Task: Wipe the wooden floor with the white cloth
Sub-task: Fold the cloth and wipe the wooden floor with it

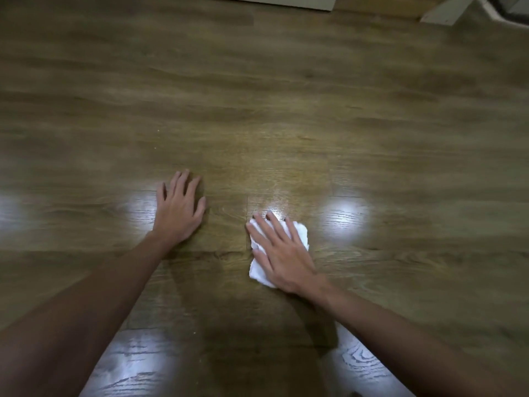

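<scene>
The right hand [282, 253] presses the folded white cloth [299, 234] flat on the wooden floor [286, 110], fingers straight; the left hand [179, 209] rests open beside it. Wiping looks underway (specks remain far left), most boards apparently untouched.

You're looking down at a wooden floor [286, 96]: brown planks w/ visible grain, seams running left to right across the view; one short cross-seam [247, 222] sits near the middle. The finish is glossy; bright white reflections [342, 216] glare off it at mid-right, mid-left and far left, w/ softer streaks lower down. A dark shadow [229, 325] pools at bottom centre. At the top edge you see a pale flat panel [272, 0], prob. a baseboard or furniture bottom; can't tell which. Top-right corner holds a light angled piece [446, 11] and a dark gap [503, 7] beside it; edges are blurred.
</scene>
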